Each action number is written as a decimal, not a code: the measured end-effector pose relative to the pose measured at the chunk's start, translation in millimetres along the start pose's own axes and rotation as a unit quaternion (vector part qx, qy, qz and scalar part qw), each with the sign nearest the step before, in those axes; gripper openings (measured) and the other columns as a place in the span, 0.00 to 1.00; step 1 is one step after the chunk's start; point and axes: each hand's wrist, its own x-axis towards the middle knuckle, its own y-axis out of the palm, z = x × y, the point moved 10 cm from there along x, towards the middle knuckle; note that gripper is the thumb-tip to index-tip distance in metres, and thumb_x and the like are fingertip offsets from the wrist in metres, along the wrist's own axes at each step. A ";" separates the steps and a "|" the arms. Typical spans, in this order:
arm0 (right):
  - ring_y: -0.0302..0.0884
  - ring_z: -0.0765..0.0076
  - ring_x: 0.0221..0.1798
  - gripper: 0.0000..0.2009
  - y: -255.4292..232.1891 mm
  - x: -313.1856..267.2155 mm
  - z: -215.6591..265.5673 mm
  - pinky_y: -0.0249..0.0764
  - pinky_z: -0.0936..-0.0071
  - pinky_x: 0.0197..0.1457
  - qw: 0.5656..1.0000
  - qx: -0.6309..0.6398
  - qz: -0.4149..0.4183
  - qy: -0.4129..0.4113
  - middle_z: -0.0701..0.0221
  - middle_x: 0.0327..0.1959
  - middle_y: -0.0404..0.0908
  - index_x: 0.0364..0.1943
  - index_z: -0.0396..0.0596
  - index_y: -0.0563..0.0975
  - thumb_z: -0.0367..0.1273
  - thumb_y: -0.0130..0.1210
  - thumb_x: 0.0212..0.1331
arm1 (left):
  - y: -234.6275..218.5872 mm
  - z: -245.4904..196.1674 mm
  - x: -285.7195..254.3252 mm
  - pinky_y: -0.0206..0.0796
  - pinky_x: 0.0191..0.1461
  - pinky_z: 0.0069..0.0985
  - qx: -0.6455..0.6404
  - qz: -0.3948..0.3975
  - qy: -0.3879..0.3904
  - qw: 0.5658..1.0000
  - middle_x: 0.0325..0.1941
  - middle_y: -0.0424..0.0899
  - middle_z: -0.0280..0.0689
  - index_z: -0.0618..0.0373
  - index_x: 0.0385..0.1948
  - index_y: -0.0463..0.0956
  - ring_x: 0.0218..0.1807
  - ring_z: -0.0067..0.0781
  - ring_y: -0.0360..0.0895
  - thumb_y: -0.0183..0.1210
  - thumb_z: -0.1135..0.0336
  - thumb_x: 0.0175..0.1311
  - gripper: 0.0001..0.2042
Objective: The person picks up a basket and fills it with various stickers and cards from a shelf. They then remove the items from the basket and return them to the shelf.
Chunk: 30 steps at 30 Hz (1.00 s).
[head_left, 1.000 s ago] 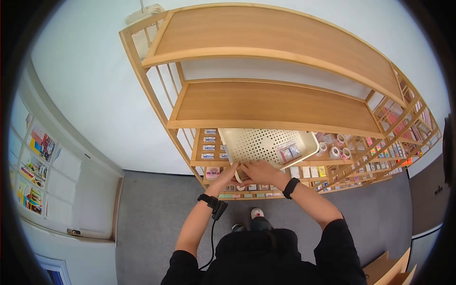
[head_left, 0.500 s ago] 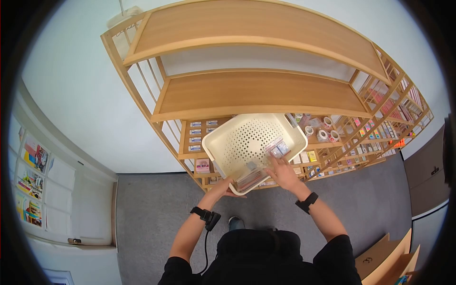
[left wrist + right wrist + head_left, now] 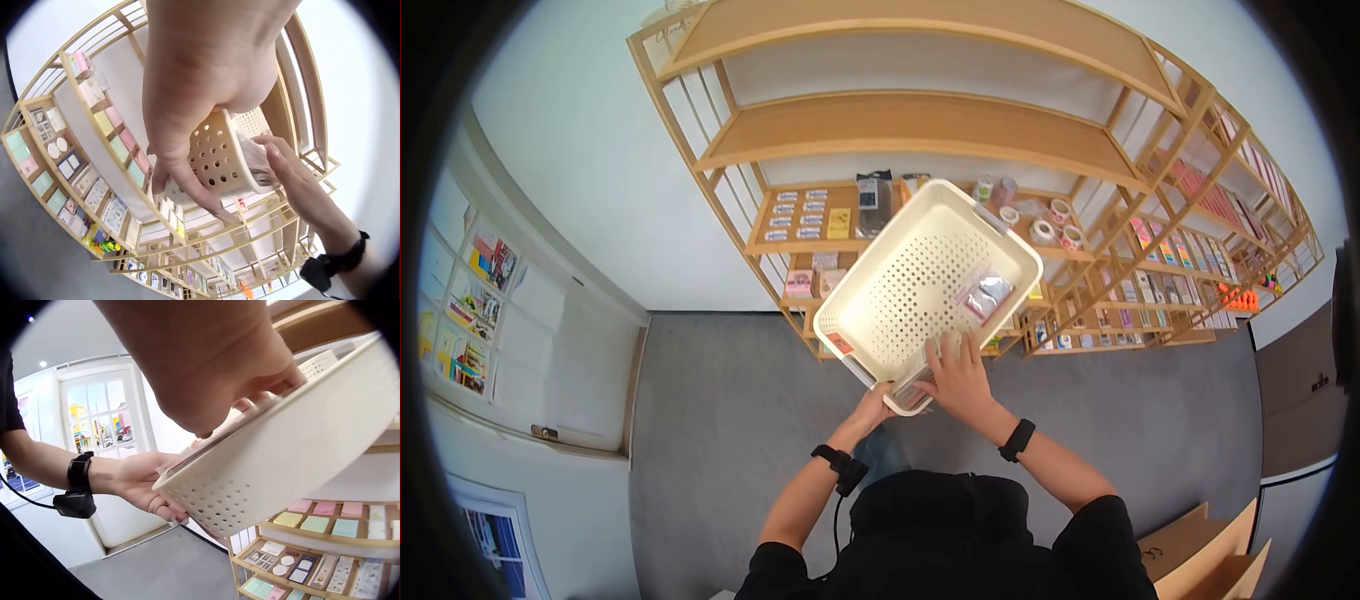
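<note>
A cream plastic basket [image 3: 900, 270] with a perforated bottom is held tilted in front of the shelves. At its near corner my left hand [image 3: 868, 408] grips it, thumb by the rim and fingers spread underneath, as the left wrist view shows. My right hand [image 3: 962, 372] reaches over the near end, fingers spread inside the basket. Its thumb is right at a stack of clear-wrapped flat packets [image 3: 912, 392], partly hidden beneath the hand. Another clear-wrapped packet [image 3: 985, 297] lies on the basket's right side. An orange label [image 3: 839, 342] shows on the left inner wall.
Behind the basket stands a wooden shelf rack [image 3: 920, 125]. Its middle shelf carries small blue-and-white boxes [image 3: 812, 207], a dark package [image 3: 874, 205] and tape rolls [image 3: 1043, 233]. A white door [image 3: 550, 330] is at left, a cardboard box [image 3: 1200, 550] at lower right.
The basket has come away from the shelf toward the body and turned, uncovering the dark package behind it. My right hand has left the near corner and moved into the basket.
</note>
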 end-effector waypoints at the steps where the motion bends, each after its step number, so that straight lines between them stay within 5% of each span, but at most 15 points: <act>1: 0.61 0.37 0.55 0.34 -8.5 -11.9 -0.7 0.48 0.42 0.63 1.000 -0.004 -0.009 -0.004 0.52 0.53 0.66 0.54 0.43 0.67 0.55 0.51 0.49 | 12.2 13.0 -4.2 0.66 0.57 0.35 -0.016 0.011 0.004 1.000 0.57 0.68 0.47 0.66 0.57 0.57 0.55 0.40 0.72 0.35 0.64 0.66 0.21; 6: 0.55 0.35 0.61 0.36 -39.9 -57.4 -2.3 0.39 0.35 0.65 1.000 -0.011 -0.002 -0.021 0.52 0.57 0.63 0.52 0.44 0.69 0.58 0.52 0.44 | 48.9 54.2 -26.3 0.68 0.55 0.33 -0.035 -0.037 0.032 0.998 0.57 0.68 0.47 0.65 0.57 0.58 0.54 0.36 0.72 0.35 0.62 0.67 0.21; 11: 0.55 0.44 0.63 0.34 -75.0 -81.3 2.3 0.40 0.35 0.65 0.994 0.052 -0.041 -0.084 0.56 0.56 0.65 0.49 0.46 0.71 0.56 0.56 0.41 | 52.6 65.3 -37.6 0.70 0.53 0.35 -0.043 -0.040 0.049 0.997 0.55 0.68 0.49 0.67 0.56 0.57 0.52 0.41 0.73 0.39 0.63 0.65 0.21; 12: 0.55 0.44 0.63 0.34 -70.1 -82.3 1.2 0.40 0.35 0.65 0.994 0.054 -0.042 -0.084 0.56 0.56 0.65 0.49 0.46 0.71 0.56 0.56 0.41 | 47.7 69.0 -38.5 0.70 0.53 0.35 -0.042 -0.042 0.049 0.997 0.55 0.68 0.49 0.67 0.56 0.57 0.52 0.41 0.73 0.39 0.63 0.65 0.21; 14: 0.58 0.51 0.63 0.31 -41.8 -89.1 25.7 0.44 0.40 0.65 0.975 0.069 -0.005 -0.211 0.59 0.53 0.69 0.47 0.48 0.73 0.54 0.59 0.40 | 33.7 77.2 -42.3 0.70 0.53 0.35 -0.012 -0.070 0.028 0.997 0.55 0.68 0.49 0.68 0.56 0.56 0.52 0.42 0.73 0.41 0.65 0.63 0.21; 23: 0.64 0.57 0.54 0.34 23.1 -72.4 81.1 0.56 0.55 0.62 0.951 0.122 0.177 -0.221 0.66 0.40 0.73 0.39 0.44 0.75 0.55 0.65 0.28 | 15.9 67.0 -72.4 0.68 0.54 0.32 0.045 -0.077 -0.015 0.996 0.53 0.70 0.44 0.63 0.57 0.58 0.52 0.38 0.72 0.43 0.69 0.61 0.21; 30: 0.62 0.55 0.57 0.31 35.2 -79.9 107.9 0.58 0.55 0.58 0.962 0.082 0.152 -0.210 0.63 0.45 0.72 0.42 0.44 0.72 0.54 0.60 0.38 | -28.7 78.2 -70.1 0.68 0.52 0.30 0.058 -0.070 -0.029 0.995 0.53 0.71 0.42 0.62 0.57 0.60 0.53 0.36 0.72 0.46 0.72 0.60 0.21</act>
